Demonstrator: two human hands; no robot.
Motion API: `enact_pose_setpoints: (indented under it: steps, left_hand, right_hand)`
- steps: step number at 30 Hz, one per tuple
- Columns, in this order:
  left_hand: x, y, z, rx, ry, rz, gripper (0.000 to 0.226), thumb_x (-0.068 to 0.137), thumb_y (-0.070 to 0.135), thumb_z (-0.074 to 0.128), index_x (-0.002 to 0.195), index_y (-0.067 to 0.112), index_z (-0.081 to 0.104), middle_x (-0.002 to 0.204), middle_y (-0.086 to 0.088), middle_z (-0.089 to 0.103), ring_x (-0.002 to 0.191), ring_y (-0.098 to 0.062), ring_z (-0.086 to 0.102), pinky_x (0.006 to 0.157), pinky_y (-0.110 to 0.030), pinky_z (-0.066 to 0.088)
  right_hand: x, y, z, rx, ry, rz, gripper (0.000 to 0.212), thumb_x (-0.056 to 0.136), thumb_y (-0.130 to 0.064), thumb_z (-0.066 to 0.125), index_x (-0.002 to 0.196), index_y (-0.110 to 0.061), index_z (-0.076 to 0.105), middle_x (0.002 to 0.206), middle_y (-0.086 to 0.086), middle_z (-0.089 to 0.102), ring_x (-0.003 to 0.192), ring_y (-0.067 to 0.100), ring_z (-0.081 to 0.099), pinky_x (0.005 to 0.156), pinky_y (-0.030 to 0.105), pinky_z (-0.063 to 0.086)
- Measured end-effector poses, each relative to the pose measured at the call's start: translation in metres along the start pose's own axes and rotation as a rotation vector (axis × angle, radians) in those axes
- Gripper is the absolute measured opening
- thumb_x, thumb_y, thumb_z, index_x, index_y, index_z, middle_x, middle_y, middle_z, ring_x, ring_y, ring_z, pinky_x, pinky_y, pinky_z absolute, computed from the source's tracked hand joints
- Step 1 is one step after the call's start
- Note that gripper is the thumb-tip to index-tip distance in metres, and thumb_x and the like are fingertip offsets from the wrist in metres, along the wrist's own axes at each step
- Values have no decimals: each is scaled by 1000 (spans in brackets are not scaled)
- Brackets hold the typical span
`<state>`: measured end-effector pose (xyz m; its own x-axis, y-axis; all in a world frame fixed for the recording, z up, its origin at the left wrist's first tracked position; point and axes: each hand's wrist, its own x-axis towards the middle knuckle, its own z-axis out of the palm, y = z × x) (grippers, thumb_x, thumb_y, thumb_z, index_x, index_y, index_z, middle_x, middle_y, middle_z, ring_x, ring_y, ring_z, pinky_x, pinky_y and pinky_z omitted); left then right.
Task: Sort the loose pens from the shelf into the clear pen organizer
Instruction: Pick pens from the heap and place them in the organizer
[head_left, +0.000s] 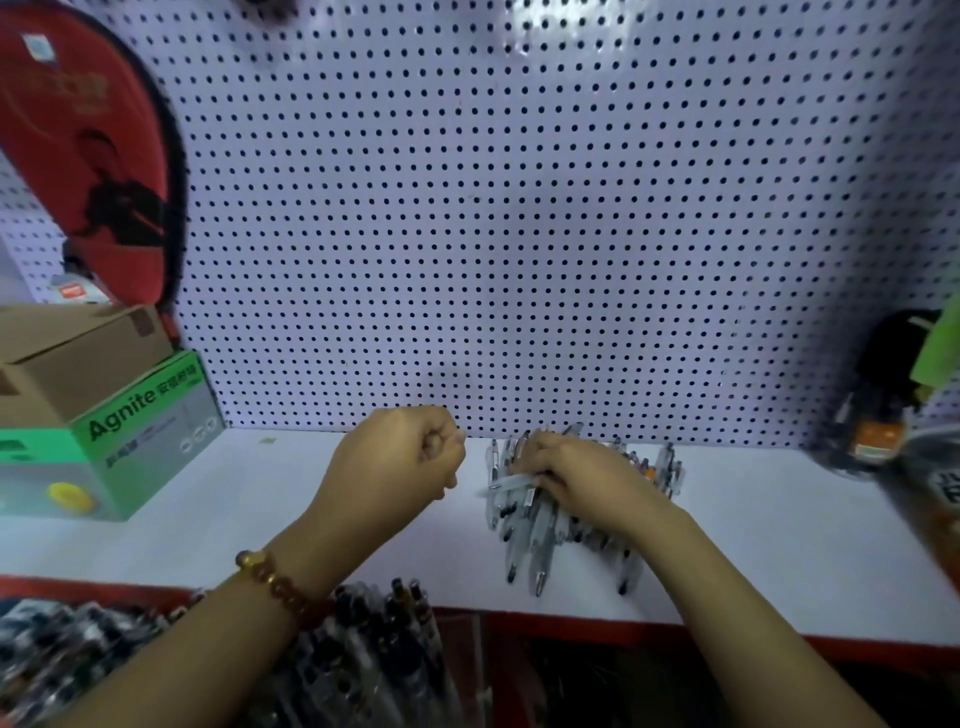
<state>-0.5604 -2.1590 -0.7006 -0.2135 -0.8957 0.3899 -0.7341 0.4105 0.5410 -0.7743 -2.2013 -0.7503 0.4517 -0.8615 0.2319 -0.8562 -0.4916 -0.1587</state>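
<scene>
A pile of loose clear-barrelled pens (545, 525) lies on the white shelf (260, 499), close to the pegboard. My right hand (576, 478) rests on top of the pile, its fingers curled round one pen that points left. My left hand (400, 462) hovers just left of the pile, fingers curled into a fist with nothing visible in it. Below the shelf's front edge, a clear pen organizer (384, 649) holds several dark-tipped pens standing upright; my left forearm crosses in front of it.
A green and grey box (114, 447) with a cardboard box (78, 353) on top stands at the shelf's left end. A red racket case (93, 156) hangs on the pegboard (519, 208). Dark packaged goods (883, 405) crowd the right end.
</scene>
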Motion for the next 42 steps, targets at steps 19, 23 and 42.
enact_pose_setpoints:
  steps: [19,23,42]
  left_hand:
    - [3,9,-5,-740,-290,-256,25,101,36,38,116,25,54,92,-4,73,78,-19,72,65,-28,58]
    - [3,3,-5,-725,-309,-231,22,99,24,48,118,19,59,100,-8,73,91,-19,71,73,-24,58]
    - [8,-3,2,-569,-97,-173,18,99,3,43,97,14,58,102,-6,54,64,-8,64,54,-20,55]
  right_hand:
    - [-13,-55,-20,942,360,-133,13,86,4,63,91,-8,64,97,0,64,83,17,63,77,34,53]
    - [-7,-67,-11,809,325,-234,23,85,6,63,89,-16,67,102,-1,59,92,10,62,86,21,51]
    - [3,8,9,-95,356,246,20,99,-18,47,111,-19,63,101,-2,66,92,22,59,86,33,33]
